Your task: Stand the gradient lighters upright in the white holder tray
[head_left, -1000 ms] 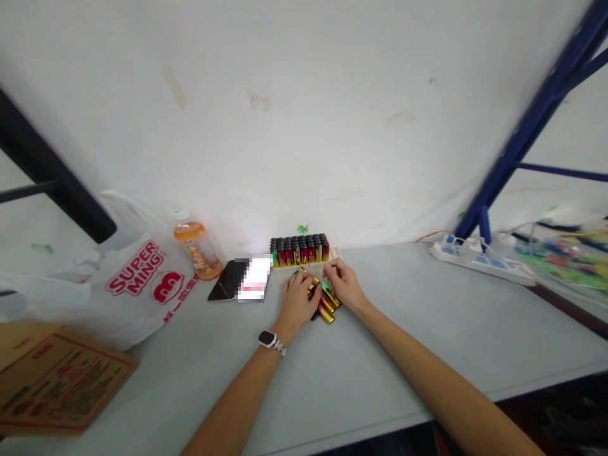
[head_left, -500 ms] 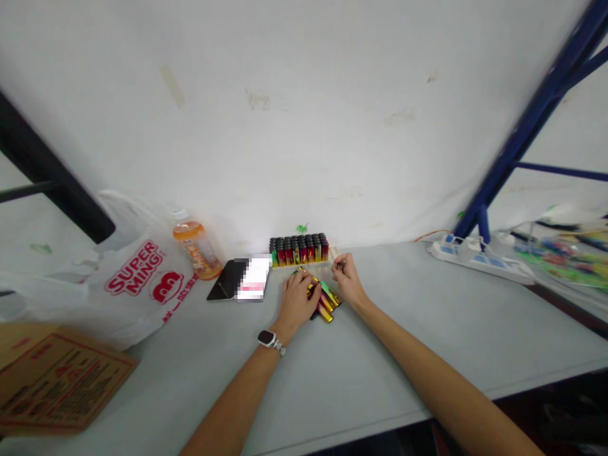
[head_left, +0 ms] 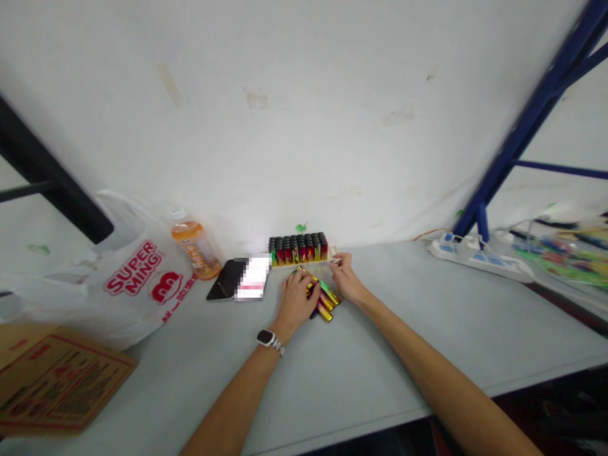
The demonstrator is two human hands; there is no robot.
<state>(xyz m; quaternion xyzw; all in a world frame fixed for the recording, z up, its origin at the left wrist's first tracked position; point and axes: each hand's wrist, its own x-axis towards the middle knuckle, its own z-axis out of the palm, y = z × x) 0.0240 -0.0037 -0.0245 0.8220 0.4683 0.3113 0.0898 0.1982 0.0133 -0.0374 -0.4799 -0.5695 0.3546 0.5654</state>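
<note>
My left hand (head_left: 298, 297) rests palm down over a loose pile of shiny lighters (head_left: 327, 303) in yellow, red and green, its fingers apart and slightly bent. Part of the pile is hidden beneath it. Beyond the hand, a tray of lighters (head_left: 298, 250) stands along the wall, packed in upright rows with black tops. Close to the tray's right end, my right hand (head_left: 348, 277) is closed in a pinch. A small dark, shiny end shows at its fingertips and looks like a lighter, mostly covered by the fingers.
Left of the tray lies a tablet or phone (head_left: 228, 278), partly blurred out. Farther left are an orange drink bottle (head_left: 197, 250), a white plastic bag (head_left: 137, 285) and a cardboard box (head_left: 66, 380). A power strip (head_left: 479, 258) sits at the right beside a blue metal post (head_left: 513, 139).
My right hand has moved slightly left, its fingertips closer to the tray's right end. My left hand has stayed on the pile.
</note>
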